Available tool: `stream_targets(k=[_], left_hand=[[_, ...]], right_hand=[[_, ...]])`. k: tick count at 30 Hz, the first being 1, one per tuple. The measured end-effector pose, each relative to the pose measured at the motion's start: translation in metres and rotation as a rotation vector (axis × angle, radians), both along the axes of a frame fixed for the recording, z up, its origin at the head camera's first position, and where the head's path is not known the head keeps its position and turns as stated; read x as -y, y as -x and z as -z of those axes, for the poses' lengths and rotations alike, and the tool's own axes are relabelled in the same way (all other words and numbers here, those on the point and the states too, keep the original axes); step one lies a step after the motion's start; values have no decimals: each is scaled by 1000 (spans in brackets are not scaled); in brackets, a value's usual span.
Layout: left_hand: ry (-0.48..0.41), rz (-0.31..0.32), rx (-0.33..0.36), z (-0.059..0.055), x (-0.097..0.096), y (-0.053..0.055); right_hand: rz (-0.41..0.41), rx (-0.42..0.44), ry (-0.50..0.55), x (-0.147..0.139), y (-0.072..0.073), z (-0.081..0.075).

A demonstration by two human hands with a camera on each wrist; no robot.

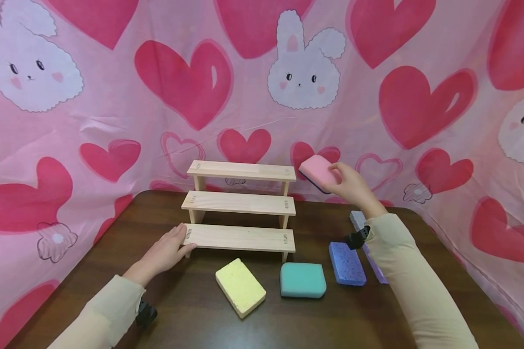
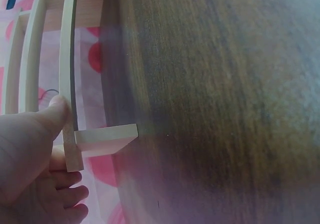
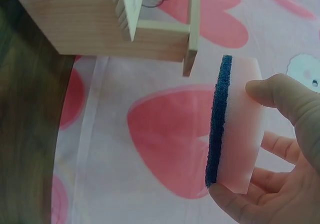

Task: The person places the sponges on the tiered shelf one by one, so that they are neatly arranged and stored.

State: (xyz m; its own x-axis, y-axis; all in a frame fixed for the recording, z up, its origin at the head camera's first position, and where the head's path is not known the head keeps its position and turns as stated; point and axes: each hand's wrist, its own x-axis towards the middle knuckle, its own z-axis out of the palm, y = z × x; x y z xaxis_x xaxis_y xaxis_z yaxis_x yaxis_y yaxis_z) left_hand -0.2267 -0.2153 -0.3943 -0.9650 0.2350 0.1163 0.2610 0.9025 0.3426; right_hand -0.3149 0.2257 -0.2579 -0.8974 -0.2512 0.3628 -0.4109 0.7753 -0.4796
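A three-step wooden shelf [image 1: 240, 237] stands on the table. My left hand [image 1: 168, 249] grips the left end of its lowest step; in the left wrist view the thumb lies against the board [image 2: 69, 78] and the fingers are around its end. To the right of the top step, my right hand [image 1: 353, 184] holds a pink sponge [image 1: 318, 170] in the air. The right wrist view shows the sponge [image 3: 241, 129] pinched between thumb and fingers, its dark blue scouring side facing the shelf. A gap separates sponge and shelf.
In front of the shelf lie a yellow sponge [image 1: 241, 288] and a teal sponge [image 1: 303, 280]. A blue-purple sponge [image 1: 347, 264] lies further right. Beside it, a lilac item [image 1: 377, 266] and a grey item [image 1: 357, 219] are partly behind the right forearm. A patterned pink cloth [image 1: 253, 106] hangs behind.
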Motion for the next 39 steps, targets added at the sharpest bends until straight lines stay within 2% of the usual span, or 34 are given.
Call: stream_targets(k=[6, 14, 29, 39], left_hand=[[2, 7, -10, -2, -1, 0], [4, -2, 4, -1, 0, 0], [1, -10, 15, 0, -1, 0], [2, -7, 7, 1, 0, 0]], right_hand=[[-10, 33, 7, 13, 2, -8], [-44, -27, -22, 33, 2, -16], [-106, -26, -23, 64, 12, -25], [-168, -81, -59, 87, 15, -32]])
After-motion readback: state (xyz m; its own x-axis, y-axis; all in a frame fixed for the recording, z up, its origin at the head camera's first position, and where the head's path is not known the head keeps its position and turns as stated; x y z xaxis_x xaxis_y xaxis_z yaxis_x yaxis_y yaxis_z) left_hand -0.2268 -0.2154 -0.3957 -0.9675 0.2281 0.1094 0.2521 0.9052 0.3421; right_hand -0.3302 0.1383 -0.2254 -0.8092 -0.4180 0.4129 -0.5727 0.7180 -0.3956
